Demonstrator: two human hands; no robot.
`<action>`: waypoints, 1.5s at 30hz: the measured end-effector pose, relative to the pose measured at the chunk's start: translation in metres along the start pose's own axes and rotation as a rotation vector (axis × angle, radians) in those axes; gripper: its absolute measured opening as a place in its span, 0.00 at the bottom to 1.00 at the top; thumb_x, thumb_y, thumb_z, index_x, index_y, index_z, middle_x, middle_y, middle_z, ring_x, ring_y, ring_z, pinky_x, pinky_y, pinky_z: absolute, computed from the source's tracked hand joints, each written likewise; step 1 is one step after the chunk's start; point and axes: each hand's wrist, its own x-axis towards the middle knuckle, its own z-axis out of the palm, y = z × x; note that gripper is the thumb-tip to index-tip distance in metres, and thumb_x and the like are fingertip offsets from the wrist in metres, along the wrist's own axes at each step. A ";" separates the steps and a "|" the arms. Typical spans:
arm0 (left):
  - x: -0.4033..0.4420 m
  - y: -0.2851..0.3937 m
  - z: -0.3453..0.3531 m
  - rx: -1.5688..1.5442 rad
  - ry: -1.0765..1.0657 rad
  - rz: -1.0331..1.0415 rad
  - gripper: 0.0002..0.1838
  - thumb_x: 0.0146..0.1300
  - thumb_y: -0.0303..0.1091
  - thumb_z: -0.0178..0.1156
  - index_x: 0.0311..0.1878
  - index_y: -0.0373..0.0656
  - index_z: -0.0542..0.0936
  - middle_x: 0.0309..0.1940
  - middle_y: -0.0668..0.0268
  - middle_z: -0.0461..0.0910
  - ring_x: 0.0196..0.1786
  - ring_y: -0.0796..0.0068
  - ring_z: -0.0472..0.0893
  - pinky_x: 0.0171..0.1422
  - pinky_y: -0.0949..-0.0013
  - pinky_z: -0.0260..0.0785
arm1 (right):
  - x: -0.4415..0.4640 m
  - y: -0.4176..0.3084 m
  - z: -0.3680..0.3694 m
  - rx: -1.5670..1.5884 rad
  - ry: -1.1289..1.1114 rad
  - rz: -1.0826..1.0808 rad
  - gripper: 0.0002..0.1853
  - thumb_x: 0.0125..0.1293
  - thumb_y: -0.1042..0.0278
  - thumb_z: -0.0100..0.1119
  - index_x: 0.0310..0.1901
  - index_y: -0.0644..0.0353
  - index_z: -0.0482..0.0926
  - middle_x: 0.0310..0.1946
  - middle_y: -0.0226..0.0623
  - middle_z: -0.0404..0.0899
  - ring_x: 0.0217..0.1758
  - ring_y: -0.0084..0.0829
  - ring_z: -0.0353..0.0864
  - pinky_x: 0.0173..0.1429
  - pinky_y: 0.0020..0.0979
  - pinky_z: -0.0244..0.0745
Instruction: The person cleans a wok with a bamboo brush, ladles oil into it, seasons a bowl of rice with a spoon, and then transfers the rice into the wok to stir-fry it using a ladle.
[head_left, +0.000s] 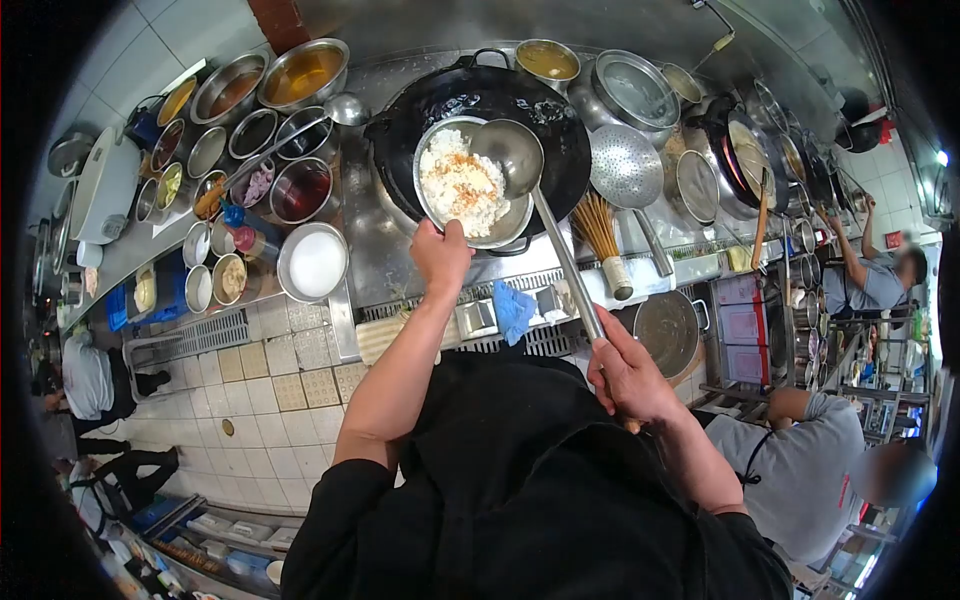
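Note:
My left hand [442, 260] grips the near rim of a metal bowl [516, 222], thumb on top. Inside lies crumbly white food [460, 185], perhaps rice, with orange-brown seasoning scattered over it. The bowl is held above a large black wok [562, 130]. My right hand [632, 378] is closed around the long handle of a steel ladle [566, 255]. The ladle's round head is over the right side of the bowl; whether it touches the food I cannot tell. Much of the wok's inside is hidden by the bowl and ladle.
A perforated skimmer [627, 165] and a bamboo brush [600, 245] lie right of the wok. A blue cloth [514, 312] hangs at the stove's front edge. Ingredient bowls crowd the left, including one of white granules [313, 262]. A co-worker [800, 470] is close on my right.

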 end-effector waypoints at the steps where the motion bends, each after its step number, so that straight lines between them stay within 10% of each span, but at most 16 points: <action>1: 0.000 0.003 -0.001 0.000 -0.001 -0.002 0.11 0.56 0.30 0.54 0.27 0.29 0.73 0.19 0.53 0.80 0.19 0.64 0.82 0.23 0.65 0.72 | 0.000 0.000 0.002 0.007 -0.006 0.025 0.28 0.75 0.64 0.37 0.74 0.52 0.44 0.20 0.30 0.65 0.13 0.20 0.62 0.17 0.24 0.64; 26: 0.001 0.001 0.008 0.239 -0.081 0.034 0.10 0.56 0.31 0.57 0.31 0.32 0.76 0.20 0.56 0.81 0.20 0.65 0.83 0.28 0.64 0.74 | 0.003 -0.003 0.011 0.707 -0.269 0.264 0.27 0.74 0.56 0.37 0.72 0.38 0.45 0.21 0.27 0.61 0.11 0.18 0.59 0.12 0.24 0.64; 45: 0.016 0.027 0.005 -0.015 -0.196 -0.153 0.08 0.55 0.24 0.56 0.34 0.26 0.75 0.26 0.55 0.80 0.17 0.72 0.77 0.20 0.70 0.68 | 0.002 0.001 -0.005 0.490 -0.223 0.241 0.29 0.75 0.57 0.37 0.74 0.40 0.41 0.20 0.28 0.60 0.11 0.19 0.58 0.13 0.24 0.64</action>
